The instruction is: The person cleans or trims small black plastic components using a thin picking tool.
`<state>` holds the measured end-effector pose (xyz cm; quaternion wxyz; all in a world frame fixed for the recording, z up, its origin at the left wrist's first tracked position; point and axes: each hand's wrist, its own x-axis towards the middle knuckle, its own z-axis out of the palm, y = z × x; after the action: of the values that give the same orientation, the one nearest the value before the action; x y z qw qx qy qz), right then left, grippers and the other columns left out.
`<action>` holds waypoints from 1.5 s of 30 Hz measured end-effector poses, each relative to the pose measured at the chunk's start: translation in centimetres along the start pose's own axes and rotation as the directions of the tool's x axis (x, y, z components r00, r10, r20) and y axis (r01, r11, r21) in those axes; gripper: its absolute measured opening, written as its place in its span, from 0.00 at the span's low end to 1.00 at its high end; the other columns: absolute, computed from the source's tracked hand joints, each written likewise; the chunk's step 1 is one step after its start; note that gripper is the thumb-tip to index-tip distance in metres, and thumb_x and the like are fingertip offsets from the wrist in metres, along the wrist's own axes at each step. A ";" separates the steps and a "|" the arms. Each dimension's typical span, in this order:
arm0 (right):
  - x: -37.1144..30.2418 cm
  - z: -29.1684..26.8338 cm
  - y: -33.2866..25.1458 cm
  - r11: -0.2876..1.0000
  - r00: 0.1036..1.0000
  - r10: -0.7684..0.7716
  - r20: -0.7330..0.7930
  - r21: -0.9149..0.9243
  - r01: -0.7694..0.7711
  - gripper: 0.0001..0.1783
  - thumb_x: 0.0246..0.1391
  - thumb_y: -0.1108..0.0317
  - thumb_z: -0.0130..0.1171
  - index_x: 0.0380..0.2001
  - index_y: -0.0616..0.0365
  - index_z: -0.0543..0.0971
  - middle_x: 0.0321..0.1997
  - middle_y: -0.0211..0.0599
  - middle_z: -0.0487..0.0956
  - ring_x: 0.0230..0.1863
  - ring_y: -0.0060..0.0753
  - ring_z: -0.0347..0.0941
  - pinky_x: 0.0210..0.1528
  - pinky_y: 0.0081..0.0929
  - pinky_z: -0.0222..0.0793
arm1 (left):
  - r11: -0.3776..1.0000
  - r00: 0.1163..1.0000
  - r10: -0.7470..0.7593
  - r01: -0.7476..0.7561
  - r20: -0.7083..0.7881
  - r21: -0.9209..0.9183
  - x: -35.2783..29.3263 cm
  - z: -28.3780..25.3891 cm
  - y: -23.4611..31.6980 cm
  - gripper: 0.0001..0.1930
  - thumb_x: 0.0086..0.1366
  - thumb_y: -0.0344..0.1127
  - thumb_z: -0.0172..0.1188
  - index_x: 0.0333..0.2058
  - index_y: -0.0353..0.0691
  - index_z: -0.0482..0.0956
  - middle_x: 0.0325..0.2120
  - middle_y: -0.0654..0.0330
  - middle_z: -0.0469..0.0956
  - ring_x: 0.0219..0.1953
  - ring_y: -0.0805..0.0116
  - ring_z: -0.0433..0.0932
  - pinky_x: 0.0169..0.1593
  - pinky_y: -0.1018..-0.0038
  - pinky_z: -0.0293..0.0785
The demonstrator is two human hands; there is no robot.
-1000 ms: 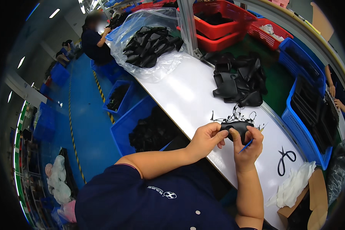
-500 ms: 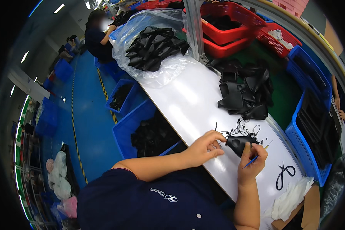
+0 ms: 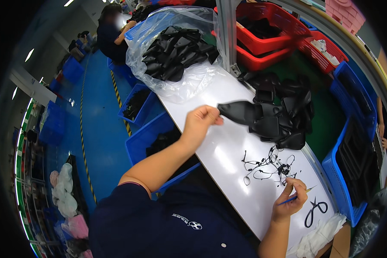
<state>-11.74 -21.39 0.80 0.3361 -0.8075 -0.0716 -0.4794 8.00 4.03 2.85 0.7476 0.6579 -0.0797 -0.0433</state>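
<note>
My left hand point(image 3: 202, 122) is stretched over the white table, its thumb and fingers pinching the narrow end of a black moulded part point(image 3: 241, 112). The wide end of this part meets a heap of similar black parts point(image 3: 284, 101). Lower right, my right hand point(image 3: 291, 198) grips a slim blue tool point(image 3: 288, 201) with a pale pointed tip. Just beyond those fingers lies a tangle of thin black cords with small fittings point(image 3: 273, 165). Black-handled snips point(image 3: 316, 210) rest to the right of that hand.
A clear plastic bag point(image 3: 137, 56) full of black parts stands at the table's far end. Blue bins point(image 3: 144, 139) sit left of the table point(image 3: 193, 103); red baskets point(image 3: 266, 60) and a blue crate point(image 3: 331, 172) line the right. White cloth point(image 3: 320, 236) lies near me. Another person works far left.
My left hand has moved away from me to the heap and taken the end of a black part. The part that was at my right hand is gone from it; the blue tool stays there.
</note>
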 end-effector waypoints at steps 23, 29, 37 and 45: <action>-0.9 0.6 3.7 0.849 0.852 0.522 -0.031 -0.078 -0.523 0.07 0.59 0.83 0.54 0.40 0.67 0.73 0.36 0.45 0.79 0.38 0.32 0.76 0.45 0.25 0.73 | 0.211 0.808 0.512 0.211 -0.292 0.954 34.7 -22.3 2.8 0.23 0.58 0.47 0.66 0.51 0.44 0.80 0.52 0.51 0.75 0.55 0.45 0.72 0.58 0.59 0.68; -0.3 0.9 3.6 0.853 0.856 0.517 0.008 -0.081 -0.515 0.18 0.69 0.68 0.44 0.57 0.69 0.67 0.36 0.44 0.78 0.37 0.28 0.74 0.43 0.26 0.72 | 0.173 0.872 0.448 0.130 -0.196 0.976 34.0 -22.6 4.0 0.22 0.55 0.44 0.69 0.46 0.42 0.81 0.47 0.50 0.77 0.50 0.50 0.75 0.55 0.61 0.70; 0.5 0.3 2.5 0.920 0.920 0.389 0.039 -0.058 -0.387 0.36 0.70 0.48 0.40 0.66 0.70 0.59 0.39 0.47 0.75 0.36 0.33 0.70 0.40 0.28 0.69 | 0.852 0.937 0.346 -0.292 -0.048 0.435 21.0 -14.4 8.8 0.11 0.61 0.34 0.67 0.39 0.36 0.79 0.33 0.65 0.79 0.37 0.78 0.75 0.45 0.80 0.70; 4.5 4.4 -3.0 0.752 0.835 0.541 0.102 0.386 -0.535 0.12 0.54 0.82 0.62 0.41 0.66 0.74 0.36 0.45 0.82 0.41 0.30 0.80 0.45 0.22 0.74 | 0.994 0.886 -0.108 0.109 0.452 0.023 3.7 0.4 3.4 0.09 0.62 0.31 0.64 0.40 0.34 0.81 0.39 0.64 0.75 0.43 0.74 0.73 0.51 0.74 0.67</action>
<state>-7.49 -17.36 4.52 0.6174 -0.7039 0.0703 -0.3440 11.46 3.49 6.49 0.7060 0.6320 -0.2145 -0.2369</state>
